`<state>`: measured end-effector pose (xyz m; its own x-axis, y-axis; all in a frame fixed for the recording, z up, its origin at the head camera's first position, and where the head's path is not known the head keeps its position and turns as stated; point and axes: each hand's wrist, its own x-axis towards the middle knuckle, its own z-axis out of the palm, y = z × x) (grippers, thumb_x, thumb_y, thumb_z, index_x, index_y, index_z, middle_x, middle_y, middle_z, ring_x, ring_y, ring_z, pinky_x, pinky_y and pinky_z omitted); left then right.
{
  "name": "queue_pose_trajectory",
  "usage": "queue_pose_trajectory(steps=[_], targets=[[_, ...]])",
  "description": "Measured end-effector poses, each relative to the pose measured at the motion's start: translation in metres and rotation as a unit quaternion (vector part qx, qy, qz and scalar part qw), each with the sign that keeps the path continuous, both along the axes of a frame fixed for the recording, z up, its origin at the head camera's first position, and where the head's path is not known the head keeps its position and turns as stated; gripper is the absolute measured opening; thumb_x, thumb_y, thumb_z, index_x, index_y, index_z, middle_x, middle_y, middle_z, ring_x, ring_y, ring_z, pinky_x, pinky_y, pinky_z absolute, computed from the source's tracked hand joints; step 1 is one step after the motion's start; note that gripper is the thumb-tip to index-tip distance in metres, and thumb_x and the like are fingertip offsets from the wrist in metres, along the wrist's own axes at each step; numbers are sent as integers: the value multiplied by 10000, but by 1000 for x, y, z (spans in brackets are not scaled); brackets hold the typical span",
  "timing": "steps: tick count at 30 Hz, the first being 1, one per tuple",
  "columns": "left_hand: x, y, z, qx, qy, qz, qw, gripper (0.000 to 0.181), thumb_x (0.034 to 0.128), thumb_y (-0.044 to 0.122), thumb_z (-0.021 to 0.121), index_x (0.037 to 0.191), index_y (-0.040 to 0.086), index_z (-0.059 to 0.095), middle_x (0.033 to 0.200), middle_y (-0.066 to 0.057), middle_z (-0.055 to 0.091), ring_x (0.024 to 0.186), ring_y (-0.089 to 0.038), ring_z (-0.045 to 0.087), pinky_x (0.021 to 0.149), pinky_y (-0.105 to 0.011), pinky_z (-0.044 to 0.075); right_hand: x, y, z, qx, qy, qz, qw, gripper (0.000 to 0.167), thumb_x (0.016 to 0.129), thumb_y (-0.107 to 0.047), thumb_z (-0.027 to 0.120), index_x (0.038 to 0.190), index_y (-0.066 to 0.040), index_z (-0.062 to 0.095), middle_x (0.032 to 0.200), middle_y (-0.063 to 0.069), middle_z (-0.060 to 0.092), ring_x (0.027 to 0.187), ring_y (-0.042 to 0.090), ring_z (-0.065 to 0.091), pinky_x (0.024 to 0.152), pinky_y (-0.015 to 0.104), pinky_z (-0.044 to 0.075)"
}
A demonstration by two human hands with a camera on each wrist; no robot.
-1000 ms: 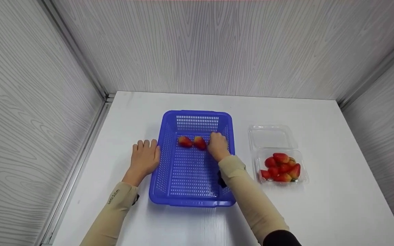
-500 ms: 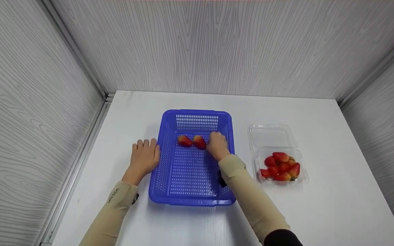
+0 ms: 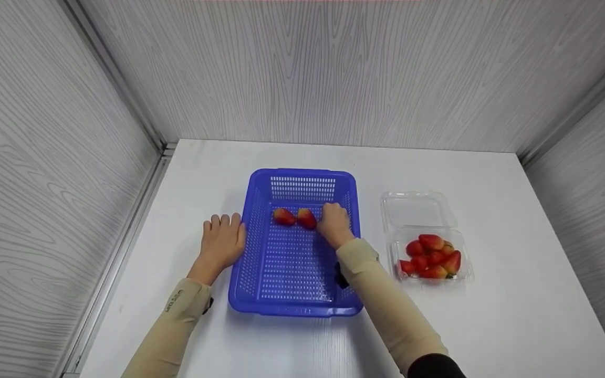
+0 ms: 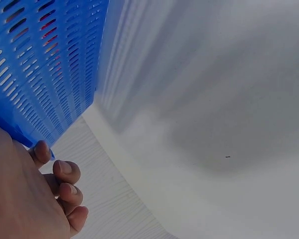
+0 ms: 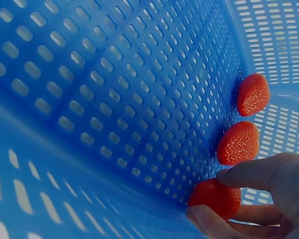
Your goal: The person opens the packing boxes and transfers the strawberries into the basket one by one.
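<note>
A blue plastic basket (image 3: 292, 262) with slotted walls stands on the white table. My left hand (image 3: 221, 242) holds its left rim from outside; in the left wrist view the fingertips (image 4: 65, 172) curl beside that rim. Inside the basket, my right hand (image 3: 335, 224) pinches a red strawberry (image 5: 215, 198) between thumb and fingers, down at the basket floor. That strawberry is hidden by the hand in the head view. Two more strawberries, one at the left (image 3: 284, 217) and one in the middle (image 3: 306, 218), lie in a row with it near the far end.
Right of the basket lies an opened clear plastic clamshell box (image 3: 465, 273), its lid (image 3: 419, 210) folded back away from me. Several strawberries (image 3: 431, 257) are heaped in its near half. Wood-grain panels (image 3: 302, 73) wall in the table at the back and sides.
</note>
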<state>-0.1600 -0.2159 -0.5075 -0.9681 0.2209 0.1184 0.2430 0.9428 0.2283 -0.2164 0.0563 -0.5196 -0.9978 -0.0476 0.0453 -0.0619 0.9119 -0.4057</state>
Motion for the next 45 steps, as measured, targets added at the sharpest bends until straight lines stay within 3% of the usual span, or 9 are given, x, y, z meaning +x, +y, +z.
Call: queue_pose_trajectory(steps=[9,17,25,30,35,40,43,45], targets=[[-2,1,-1,-83,181,-3,9998,302,1031,244,341,1010,-14,498,901,-226,513,887,-421,454,786,-534,326,1,0,3,-2,184,1,9998,127,749,6,728,841,78,678,888,262,683,839,446,683,727,531,538],[-2,-1,0,-194,113,56,9997,308,1030,251,349,1036,-16,502,916,-228,513,911,-425,461,801,-536,335,4,0,12,-74,1,21,10000,101,751,-23,727,785,41,657,859,235,688,796,405,686,680,524,541],[-2,0,2,-181,162,2,9997,298,1029,246,356,1027,-15,498,918,-232,511,909,-429,455,792,-535,331,5,4,31,4,-300,0,9996,189,810,-121,736,742,-24,588,775,145,638,694,286,612,654,483,533],[-1,1,0,-223,93,-7,9997,306,1028,249,362,1064,-21,501,929,-230,508,923,-428,453,800,-538,330,8,11,47,-57,-517,3,9986,181,812,-134,707,745,-51,560,704,60,521,634,216,498,578,396,472],[0,2,-1,-229,150,-25,9996,301,1026,244,360,1052,-21,501,918,-225,508,909,-419,450,791,-531,332,14,22,59,-468,-324,-2,9984,205,819,-126,679,719,-77,507,649,31,454,581,194,458,511,345,390],[0,2,-1,-192,384,-65,9991,277,1021,228,360,1001,-14,494,891,-228,511,878,-421,459,771,-532,342,19,37,70,-641,-128,-9,9979,216,851,-197,675,889,16,664,785,131,646,636,238,564,579,402,507],[0,2,-2,-181,333,-50,9993,295,1024,233,349,1023,-18,502,901,-233,517,884,-425,465,776,-535,344,22,48,77,-588,-76,-34,9982,312,865,-252,686,1016,20,710,929,181,709,719,285,636,656,467,544],[-1,1,-1,-168,282,-31,9995,304,1025,237,348,1043,-21,508,914,-237,519,893,-428,464,782,-537,343,24,56,82,-585,-67,-48,9983,340,873,-280,687,1040,15,718,931,174,716,724,285,645,648,473,541]])
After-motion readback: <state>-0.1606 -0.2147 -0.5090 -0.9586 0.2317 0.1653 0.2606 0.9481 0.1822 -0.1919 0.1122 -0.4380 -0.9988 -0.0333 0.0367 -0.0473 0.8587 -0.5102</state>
